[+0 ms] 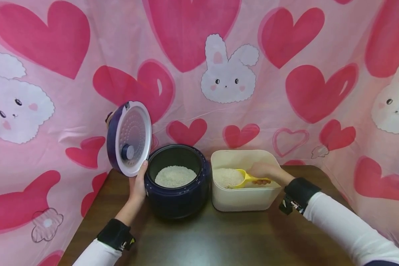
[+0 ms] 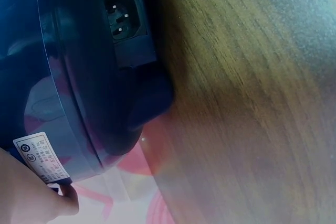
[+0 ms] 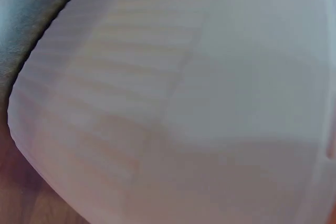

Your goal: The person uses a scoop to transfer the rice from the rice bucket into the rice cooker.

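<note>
My left hand (image 1: 137, 186) holds the lower edge of the rice cooker lid (image 1: 134, 125), thumb on its white rim and the other fingers hidden behind. The lid stands raised and tilted, its pale inner side facing right. Beside it is the dark blue rice cooker (image 1: 177, 201), with white rice (image 1: 175, 176) in its pot. My right hand (image 1: 262, 173) grips the handle of a yellow scoop (image 1: 246, 178) inside a cream container (image 1: 241, 199). The scoop's bowl is against the rice (image 1: 227, 176) there. The right wrist view shows only the container's ribbed side (image 3: 105, 87).
The cooker and container stand side by side near the back of a brown wooden table (image 1: 199, 240). Behind hangs a pink cloth (image 1: 186, 111) with hearts and rabbits. A power socket (image 2: 123, 17) and a label (image 2: 42, 156) show on the cooker in the left wrist view.
</note>
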Demonstrator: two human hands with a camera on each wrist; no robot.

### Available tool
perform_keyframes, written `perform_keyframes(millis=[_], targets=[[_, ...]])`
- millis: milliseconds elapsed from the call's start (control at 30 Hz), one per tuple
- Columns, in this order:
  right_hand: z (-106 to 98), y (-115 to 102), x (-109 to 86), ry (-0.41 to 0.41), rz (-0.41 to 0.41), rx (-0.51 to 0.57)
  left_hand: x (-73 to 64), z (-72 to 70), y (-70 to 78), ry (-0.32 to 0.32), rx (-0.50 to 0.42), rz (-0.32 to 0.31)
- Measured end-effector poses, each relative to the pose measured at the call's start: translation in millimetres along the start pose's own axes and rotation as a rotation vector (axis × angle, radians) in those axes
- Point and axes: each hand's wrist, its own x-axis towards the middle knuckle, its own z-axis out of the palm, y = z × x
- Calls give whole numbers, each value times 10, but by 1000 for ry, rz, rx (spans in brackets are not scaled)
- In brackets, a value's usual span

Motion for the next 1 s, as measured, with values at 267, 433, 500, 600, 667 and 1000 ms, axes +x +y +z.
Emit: perform_keyframes(millis=[267, 433, 500, 600, 667, 1000], targets=[[-141, -55, -133, -61, -22, 8, 6, -18, -6, -15, 42, 13], [-196, -55, -175, -76, -19, 28, 2, -22, -14, -19, 44, 12], [-223, -54, -203, -76, -21, 39, 0, -23, -11, -23, 48, 12], [-271, -50, -256, -70, -15, 68, 4, -21, -6, -20, 33, 18], [-306, -44, -297, -65, -6, 92, 11, -18, -4, -11, 16, 20], [-366, 30, -479, -20, 33, 116, 14, 3, -9, -9, -1, 11]])
